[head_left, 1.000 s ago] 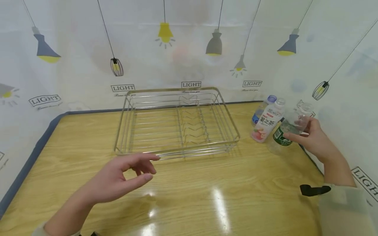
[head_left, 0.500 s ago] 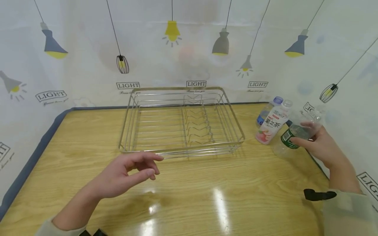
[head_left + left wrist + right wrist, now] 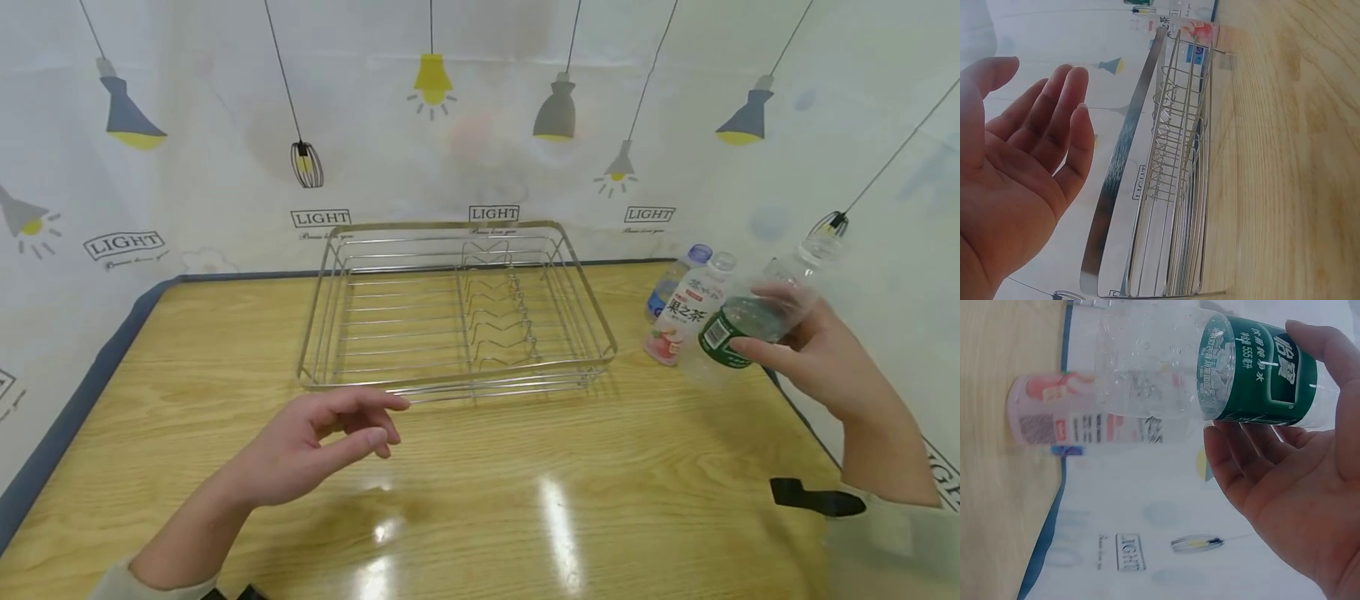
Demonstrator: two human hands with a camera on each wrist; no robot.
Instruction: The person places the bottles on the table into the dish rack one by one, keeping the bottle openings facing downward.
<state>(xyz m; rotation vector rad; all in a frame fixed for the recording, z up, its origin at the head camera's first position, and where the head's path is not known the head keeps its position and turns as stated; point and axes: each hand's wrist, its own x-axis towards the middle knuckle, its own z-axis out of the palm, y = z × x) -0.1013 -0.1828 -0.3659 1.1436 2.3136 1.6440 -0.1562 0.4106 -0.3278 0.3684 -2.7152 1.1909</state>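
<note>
My right hand [image 3: 832,358] grips a clear plastic bottle with a green label [image 3: 723,337] and no cap showing, tilted with its mouth up to the right. In the right wrist view the thumb and fingers curl round the bottle [image 3: 1154,362] at its label. Just behind it stand a pink-and-white labelled bottle [image 3: 678,312] and a clear bottle with a blue label [image 3: 660,296]. My left hand [image 3: 307,450] hovers before the near rim of a wire dish rack [image 3: 457,379], fingers loosely bent and holding nothing. The left wrist view shows its palm beside the rack [image 3: 1172,156].
The rack sits on a wooden table [image 3: 480,492], near the back edge. A white cloth backdrop [image 3: 480,108] printed with lamps rises behind and on both sides, with a dark blue band [image 3: 97,358] along the table's edge.
My right hand has lifted the green-labelled bottle slightly and tilted it further to the right. The left hand stays nearly still, and the other two bottles and the rack keep their places.
</note>
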